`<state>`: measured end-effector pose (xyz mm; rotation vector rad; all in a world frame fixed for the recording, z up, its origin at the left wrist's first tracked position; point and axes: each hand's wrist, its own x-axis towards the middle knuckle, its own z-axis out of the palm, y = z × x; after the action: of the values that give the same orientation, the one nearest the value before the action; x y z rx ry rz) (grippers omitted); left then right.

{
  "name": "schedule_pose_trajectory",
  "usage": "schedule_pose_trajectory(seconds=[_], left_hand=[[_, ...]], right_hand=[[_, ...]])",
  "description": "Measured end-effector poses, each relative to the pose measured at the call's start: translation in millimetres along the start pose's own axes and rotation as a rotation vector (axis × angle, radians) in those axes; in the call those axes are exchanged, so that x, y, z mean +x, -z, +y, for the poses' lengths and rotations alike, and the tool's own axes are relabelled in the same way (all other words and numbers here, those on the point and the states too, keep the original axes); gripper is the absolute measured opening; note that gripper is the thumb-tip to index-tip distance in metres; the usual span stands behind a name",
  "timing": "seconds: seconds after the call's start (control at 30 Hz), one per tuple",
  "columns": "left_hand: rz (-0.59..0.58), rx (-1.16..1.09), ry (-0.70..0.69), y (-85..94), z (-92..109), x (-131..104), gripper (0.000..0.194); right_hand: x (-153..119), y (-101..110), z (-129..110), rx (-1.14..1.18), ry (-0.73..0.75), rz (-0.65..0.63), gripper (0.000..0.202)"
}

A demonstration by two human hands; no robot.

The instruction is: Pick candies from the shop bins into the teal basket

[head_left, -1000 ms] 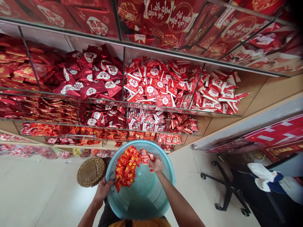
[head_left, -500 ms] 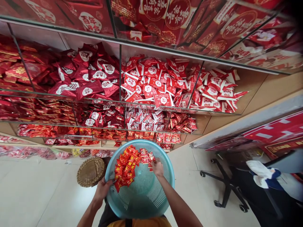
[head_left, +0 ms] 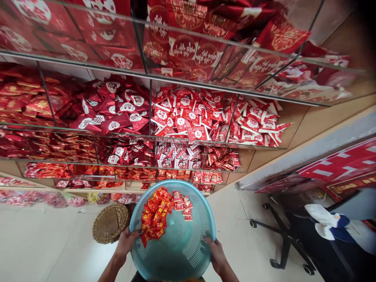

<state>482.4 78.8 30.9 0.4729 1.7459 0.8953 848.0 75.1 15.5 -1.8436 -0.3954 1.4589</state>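
Note:
A teal plastic basket (head_left: pixel 182 262) with slotted sides is held in front of my body. On its left rim my left hand (head_left: pixel 125 243) is closed, the thumb over the edge. My right hand (head_left: pixel 215 252) grips the opposite rim, with its thumb inside. Within the basket, a heap of red-and-gold wrapped candies (head_left: pixel 155 215) lies on the left. Beside it, toward the back, sits a smaller group of red-and-white candy packets (head_left: pixel 182 204). The hidden fingers of both hands are under the rim.
Glass-divided shelves (head_left: pixel 176 139) full of red packaged sweets rise ahead. A round woven stool (head_left: pixel 110 223) stands on the floor at left. To the right are a wheeled black chair base (head_left: pixel 282 239) and white-and-blue cloth (head_left: pixel 326 221). Bagged goods (head_left: pixel 44 197) line the lower left.
My right hand has left the red-and-white packets inside the basket and taken hold of the right rim. The view has tilted up slightly. My left hand stays on the left rim.

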Motion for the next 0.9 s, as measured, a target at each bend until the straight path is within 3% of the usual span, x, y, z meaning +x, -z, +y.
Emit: schedule_pose_trajectory(seconds=[0.07,0.27,0.4,0.53,0.67,0.9], left_hand=[[-0.010,-0.026,-0.013,2.7,-4,4,0.021],[0.010,-0.049,-0.026,4.7,-6,7,0.015],[0.029,-0.068,0.009,-3.5,-9,2,0.016],[0.077,-0.129,-0.036,-19.5,-27,-6,0.013],[0.141,-0.118,0.027,-33.1,-44,-13,0.010],[0.186,-0.044,0.006,-31.2,-57,-2,0.012]], right_hand=[[-2,-6,7,0.093,-0.081,-0.045,0.041],[-5,-9,8,0.203,-0.057,-0.083,0.031],[2,-2,3,0.190,-0.023,-0.097,0.027],[13,10,-14,0.159,0.015,-0.116,0.032],[20,22,-32,0.079,0.043,-0.144,0.033],[27,25,-28,0.000,0.095,-0.107,0.032]])
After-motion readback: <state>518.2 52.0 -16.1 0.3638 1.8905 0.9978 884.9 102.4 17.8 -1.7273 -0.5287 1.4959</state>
